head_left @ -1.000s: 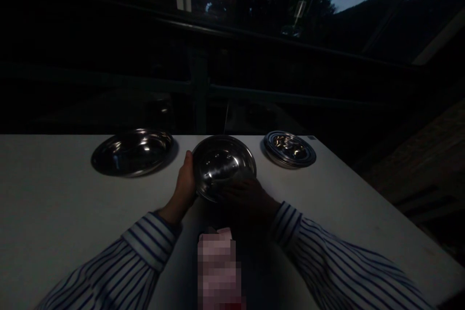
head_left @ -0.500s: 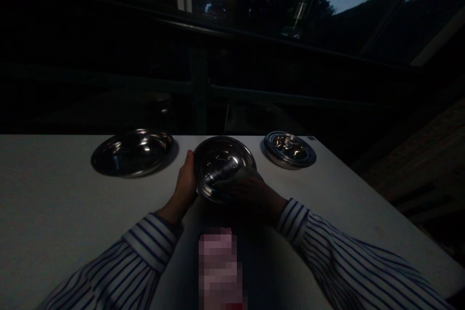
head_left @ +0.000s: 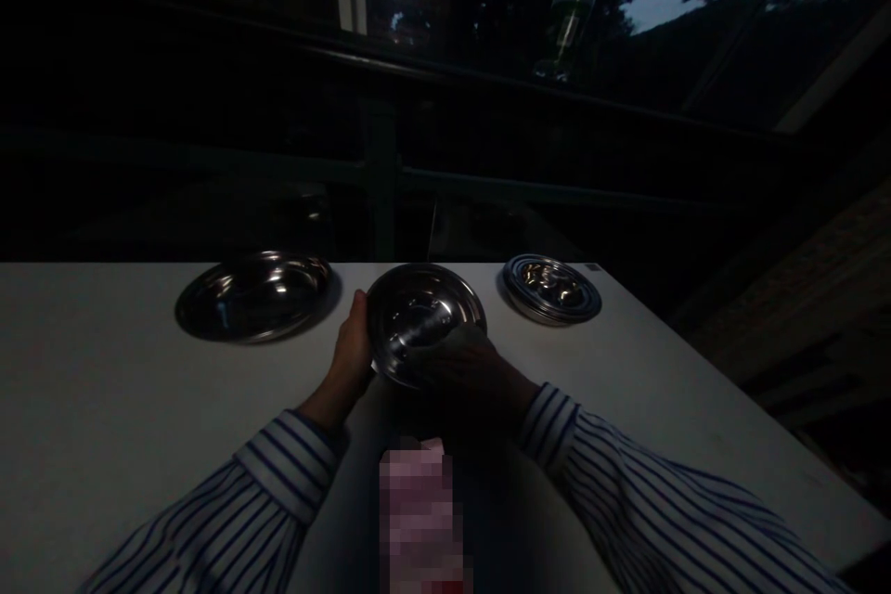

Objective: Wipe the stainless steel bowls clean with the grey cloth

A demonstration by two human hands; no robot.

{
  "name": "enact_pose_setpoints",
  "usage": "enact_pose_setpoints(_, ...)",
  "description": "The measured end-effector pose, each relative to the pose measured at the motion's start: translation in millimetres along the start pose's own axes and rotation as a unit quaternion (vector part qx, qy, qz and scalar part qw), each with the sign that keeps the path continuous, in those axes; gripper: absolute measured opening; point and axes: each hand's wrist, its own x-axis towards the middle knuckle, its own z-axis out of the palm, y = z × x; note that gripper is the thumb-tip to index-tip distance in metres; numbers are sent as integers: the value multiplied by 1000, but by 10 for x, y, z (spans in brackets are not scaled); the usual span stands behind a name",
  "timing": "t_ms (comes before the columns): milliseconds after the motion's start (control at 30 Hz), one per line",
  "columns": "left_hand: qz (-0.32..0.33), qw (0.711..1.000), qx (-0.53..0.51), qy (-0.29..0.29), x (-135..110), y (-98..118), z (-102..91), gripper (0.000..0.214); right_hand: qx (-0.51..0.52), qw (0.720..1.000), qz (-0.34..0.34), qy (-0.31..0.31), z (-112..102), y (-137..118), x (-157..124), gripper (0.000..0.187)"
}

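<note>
A shiny steel bowl (head_left: 410,302) is held tilted toward me above the white table. My left hand (head_left: 354,348) grips its left rim, with the thumb up along the outside and the other fingers hidden behind. Inside the bowl, at its lower right, my right hand (head_left: 480,371) presses down, mostly in shadow. A dull grey cloth (head_left: 465,334) seems to show at its fingers, though the dim light blurs its edges.
To the left lies a wide steel dish (head_left: 254,302). Several stacked steel dishes (head_left: 552,290) stand at the right. The white table (head_left: 90,408) ends at a dark railing. Beyond it, a plastic bottle (head_left: 574,5) stands by the window. A pixelated pink patch (head_left: 418,515) is in front of me.
The bowl and both hands appear slightly further left, along with a small shift of the whole view. Both hands keep their places on the bowl.
</note>
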Motion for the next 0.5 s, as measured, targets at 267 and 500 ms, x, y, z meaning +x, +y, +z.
enact_pose_setpoints(267, -18, 987, -88, -136, -103, 76, 74, 60, -20, 999, -7, 35, 89, 125, -111, 26)
enact_pose_setpoints(500, 30, 980, -135, -145, -148, 29, 128, 53, 12, 997, 37, 72, 91, -96, 156, 29)
